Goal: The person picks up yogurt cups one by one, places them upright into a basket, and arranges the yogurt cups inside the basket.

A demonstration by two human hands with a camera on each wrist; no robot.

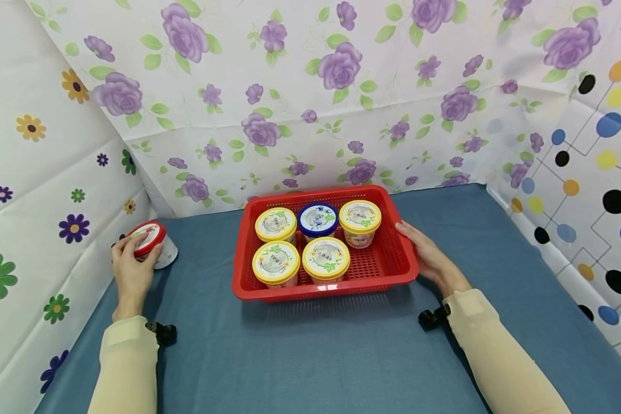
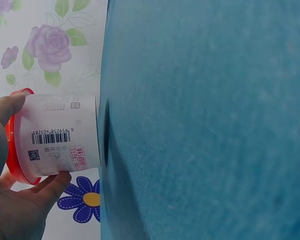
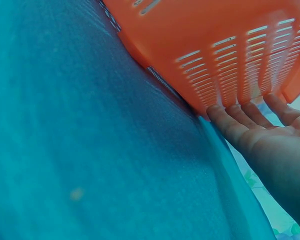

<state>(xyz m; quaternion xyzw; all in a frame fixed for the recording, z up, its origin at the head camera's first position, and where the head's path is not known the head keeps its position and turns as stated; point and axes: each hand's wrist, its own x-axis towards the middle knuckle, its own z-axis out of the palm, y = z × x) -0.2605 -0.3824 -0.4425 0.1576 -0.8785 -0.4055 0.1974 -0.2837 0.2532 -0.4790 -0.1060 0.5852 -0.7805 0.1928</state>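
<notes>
My left hand (image 1: 133,270) grips a white tub with a red lid (image 1: 167,253) at the table's far left, fingers and thumb around the lid. In the left wrist view, its side shows a barcode, and its base is right at the blue cloth. My right hand (image 1: 430,256) is at the right end of a red plastic basket (image 1: 290,294). The right wrist view shows extended fingers (image 3: 230,125) touching the basket's slotted side. Inside the basket stand several yellow-lidded tubs (image 1: 276,262) and one blue-lidded tub (image 1: 318,219), lids up.
Blue cloth (image 1: 300,368) covers the table. Behind the basket rises a sheet with purple roses (image 1: 341,66). A flower-print sheet (image 1: 31,190) borders the left side, and a dotted one (image 1: 595,178) the right. Black wrist cameras (image 1: 164,333) are strapped on both wrists.
</notes>
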